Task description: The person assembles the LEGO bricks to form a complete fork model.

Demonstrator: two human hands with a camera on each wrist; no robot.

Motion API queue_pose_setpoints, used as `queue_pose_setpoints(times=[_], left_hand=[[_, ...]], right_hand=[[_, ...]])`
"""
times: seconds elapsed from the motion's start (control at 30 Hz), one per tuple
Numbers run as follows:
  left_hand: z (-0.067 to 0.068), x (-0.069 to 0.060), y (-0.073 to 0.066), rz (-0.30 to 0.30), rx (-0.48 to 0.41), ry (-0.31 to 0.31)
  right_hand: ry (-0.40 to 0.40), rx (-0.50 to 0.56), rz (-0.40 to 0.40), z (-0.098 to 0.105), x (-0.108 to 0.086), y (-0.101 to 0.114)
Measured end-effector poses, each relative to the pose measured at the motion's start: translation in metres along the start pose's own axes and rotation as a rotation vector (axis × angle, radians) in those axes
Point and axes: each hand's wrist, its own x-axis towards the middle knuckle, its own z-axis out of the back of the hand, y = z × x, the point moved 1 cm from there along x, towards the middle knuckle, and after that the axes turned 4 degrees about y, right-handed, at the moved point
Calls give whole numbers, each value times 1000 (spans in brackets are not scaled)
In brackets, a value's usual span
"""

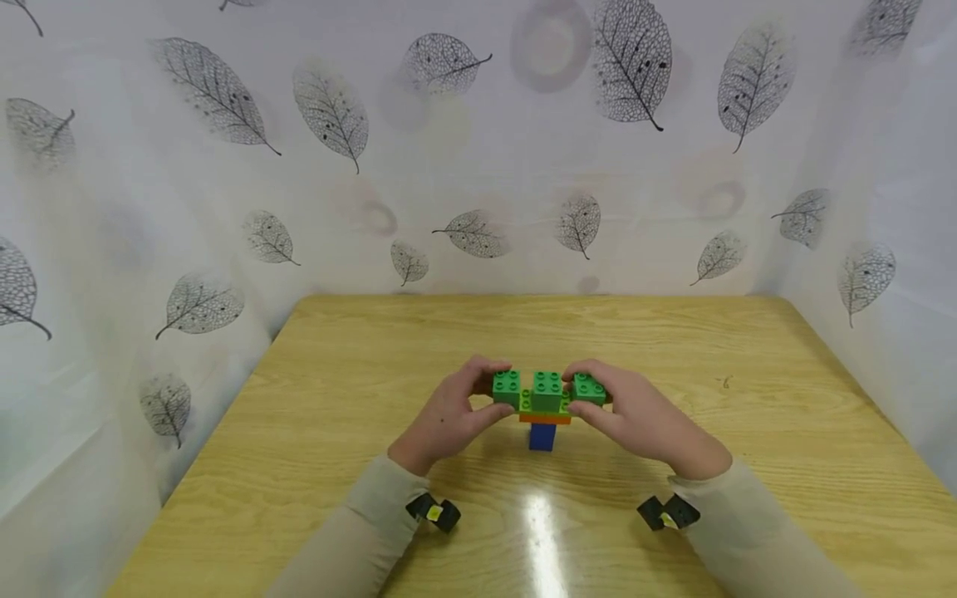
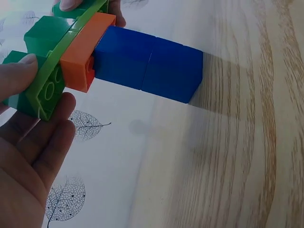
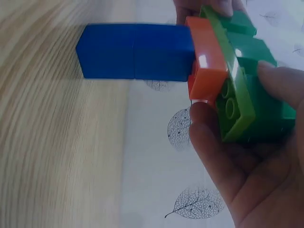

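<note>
A tower of toy building bricks stands upright on the table. Its base is two stacked blue bricks, the lower (image 2: 173, 69) on the table and the upper (image 2: 122, 57) above it. An orange brick (image 2: 81, 59) lies across them, topped by a longer light green brick (image 3: 242, 111). Three dark green bricks are in a row on top. My left hand (image 1: 449, 415) pinches the left green brick (image 1: 506, 387) between thumb and fingers. My right hand (image 1: 639, 407) pinches the right green brick (image 1: 589, 390), slightly turned. Between them is the middle green brick (image 1: 547, 392), touched by neither hand.
The wooden table (image 1: 336, 374) reaches to a pale curtain (image 1: 478, 166) printed with dark leaves at the back and sides. Black wrist straps (image 1: 434, 512) sit at both cuffs. A bright light reflection lies on the table in front of the tower.
</note>
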Motion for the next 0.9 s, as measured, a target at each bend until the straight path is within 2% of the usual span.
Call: queue_pose_setpoints(times=[0.1,0.33,0.63,0.9], left_hand=[[0,1,-1,6,11,5],[1,2,-3,22,43,18],[4,2,-4,19,90,18],[4,2,-3,-15,131,31]], right_hand=[[12,66,2,1,1,-5],[38,138,13,-2,-1,-12],[39,94,51,-1,2,-12],[57,95,-13,1,2,-8]])
